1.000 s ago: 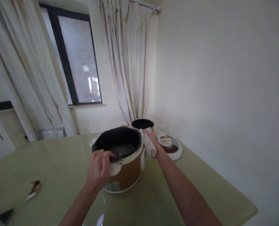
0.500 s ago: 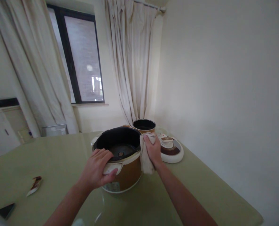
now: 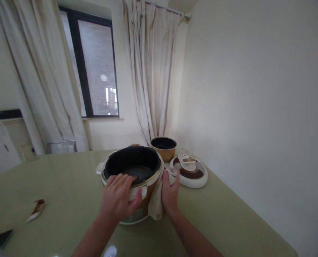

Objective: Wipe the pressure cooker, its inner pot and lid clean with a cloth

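Note:
A cooker body (image 3: pixel 136 166), black inside with a white rim and brown-gold sides, stands upright on the green table (image 3: pixel 75 185). My left hand (image 3: pixel 118 196) grips the white side handle (image 3: pixel 137 192) at its near edge, fingers over the rim and thumb below. A pale cloth (image 3: pixel 156 203) is bunched in my right hand (image 3: pixel 171 189), which presses it against the cooker's right side. The cloth's lower end hangs down along the wall. My right palm and part of the cloth are hidden from view.
Behind the cooker stands a gold inner pot (image 3: pixel 166 154) with a black inside. A white and brown lid (image 3: pixel 192 171) lies to the right. Leftward are a small brown-and-white piece (image 3: pixel 36 210) and a dark flat object (image 3: pixel 1 238). A wall (image 3: pixel 242 107) rises at right.
My right hand has moved down and left with the cloth, along the cooker's side. The cooker has turned a little, its near handle shifting right with my left hand on it.

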Tool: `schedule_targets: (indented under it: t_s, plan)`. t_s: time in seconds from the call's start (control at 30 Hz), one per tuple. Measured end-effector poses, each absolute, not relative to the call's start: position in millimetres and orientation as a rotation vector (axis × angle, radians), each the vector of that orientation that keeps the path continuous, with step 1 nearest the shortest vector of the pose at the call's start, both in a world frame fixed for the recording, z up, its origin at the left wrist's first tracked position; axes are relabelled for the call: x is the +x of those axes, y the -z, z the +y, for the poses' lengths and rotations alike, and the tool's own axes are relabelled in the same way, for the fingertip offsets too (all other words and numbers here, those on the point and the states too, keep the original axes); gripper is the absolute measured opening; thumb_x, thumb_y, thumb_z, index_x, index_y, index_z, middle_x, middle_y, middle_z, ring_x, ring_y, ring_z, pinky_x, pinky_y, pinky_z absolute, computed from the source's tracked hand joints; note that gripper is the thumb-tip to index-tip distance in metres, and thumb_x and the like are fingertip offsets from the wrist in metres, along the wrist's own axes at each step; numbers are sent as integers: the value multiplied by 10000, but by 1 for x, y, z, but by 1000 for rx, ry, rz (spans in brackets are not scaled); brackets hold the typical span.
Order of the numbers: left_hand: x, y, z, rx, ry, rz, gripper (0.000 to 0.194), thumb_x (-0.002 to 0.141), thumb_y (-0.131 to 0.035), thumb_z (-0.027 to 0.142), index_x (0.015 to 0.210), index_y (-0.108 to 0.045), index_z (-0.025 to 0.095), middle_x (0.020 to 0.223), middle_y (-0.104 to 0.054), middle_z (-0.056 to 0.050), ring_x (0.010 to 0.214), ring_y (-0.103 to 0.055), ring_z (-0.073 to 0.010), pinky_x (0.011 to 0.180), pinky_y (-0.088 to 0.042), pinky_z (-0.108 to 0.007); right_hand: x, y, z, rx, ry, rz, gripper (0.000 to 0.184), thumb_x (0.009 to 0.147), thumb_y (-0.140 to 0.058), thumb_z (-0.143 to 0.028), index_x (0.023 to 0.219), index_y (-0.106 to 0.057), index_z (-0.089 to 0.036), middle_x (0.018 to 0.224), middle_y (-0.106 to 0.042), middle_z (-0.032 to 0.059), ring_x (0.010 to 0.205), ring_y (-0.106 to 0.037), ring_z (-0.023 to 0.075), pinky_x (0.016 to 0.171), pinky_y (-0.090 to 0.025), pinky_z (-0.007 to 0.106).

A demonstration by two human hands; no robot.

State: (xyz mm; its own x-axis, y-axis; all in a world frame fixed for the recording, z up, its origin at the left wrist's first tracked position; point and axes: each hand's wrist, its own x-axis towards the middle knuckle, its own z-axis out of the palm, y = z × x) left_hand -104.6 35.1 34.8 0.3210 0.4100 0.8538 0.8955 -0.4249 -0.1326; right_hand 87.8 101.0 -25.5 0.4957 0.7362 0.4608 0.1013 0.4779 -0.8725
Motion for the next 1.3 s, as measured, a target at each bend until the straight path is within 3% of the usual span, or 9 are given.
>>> schedule_targets:
  t_s: [0.2, 0.33, 0.43, 0.57, 0.63, 0.8, 1.03, 1.2, 1.3]
  plan:
    - [-44, -35, 38, -1828, 964, -1398, 267, 956, -573, 409, 768, -612, 224, 710, -624, -57, 746, -611, -273, 746, -395, -441, 125, -33, 169, -1022, -594, -1074, 431, 830, -699, -625, 914, -680, -203, 941, -760, 82, 939, -688, 271, 947, -518, 409]
    - [-12, -39, 35, -1816, 942, -1518, 367, 983, -549, 495, 754, -630, 220, 716, -640, -69, 759, -623, -291, 747, -395, -465, 139, -18, 169, -1067, -643, -1023, 519, 841, -660, -672, 962, -702, -169, 977, -784, 124, 957, -717, 307, 931, -541, 436]
    - [-19, -44, 30, -1946, 916, -1471, 435, 961, -590, 572, 1017, -715, 159, 899, -721, -106, 868, -662, -310, 791, -425, -472, 133, 16, 142, -1098, -624, -985, 521, 899, -643, -645, 1123, -689, -177, 1143, -779, 129, 1093, -718, 312, 980, -541, 436]
    - [-63, -51, 30, -2190, 851, -1208, 785, 862, -690, 701, 1423, -592, 161, 1265, -726, -143, 1126, -671, -332, 971, -446, -468, 119, 53, 106, -1086, -634, -1006, 430, 966, -593, -595, 1170, -671, -224, 1194, -768, 115, 1097, -726, 323, 947, -578, 468]
    - [-87, -53, 34, -2250, 759, -1220, 729, 832, -727, 695, 1344, -645, 182, 1184, -757, -124, 1077, -693, -334, 994, -446, -489, 113, 55, 96, -1071, -632, -1006, 370, 963, -605, -587, 1084, -669, -243, 1095, -775, 98, 1005, -733, 317, 900, -590, 472]
    - [-105, -52, 41, -2228, 577, -1498, 242, 846, -745, 418, 951, -718, 201, 960, -770, -100, 919, -713, -330, 833, -478, -472, 123, -4, 98, -867, -507, -1102, 282, 966, -661, -502, 985, -651, -221, 925, -726, 51, 863, -680, 238, 836, -562, 404]
    - [-72, -48, 38, -2113, 700, -1566, 234, 825, -741, 450, 844, -694, 222, 842, -740, -79, 853, -701, -321, 809, -456, -458, 151, -113, 101, -507, -237, -2081, 165, 937, -741, -371, 1002, -674, -235, 1040, -698, 42, 988, -647, 213, 896, -506, 357]
    - [-55, -52, 35, -2101, 706, -1673, 206, 834, -718, 424, 810, -683, 223, 822, -739, -77, 824, -696, -317, 781, -432, -447, 133, -109, 91, -425, 135, -2529, 319, 874, -788, -486, 1010, -669, -224, 1035, -676, 59, 934, -607, 229, 888, -476, 391]
    - [-49, -54, 35, -2086, 686, -1690, 330, 872, -696, 533, 792, -675, 213, 814, -739, -89, 834, -704, -329, 789, -433, -453, 150, -101, 104, -446, 67, -2494, 280, 883, -785, -439, 1023, -655, -235, 1084, -671, 60, 1013, -612, 234, 919, -475, 379]
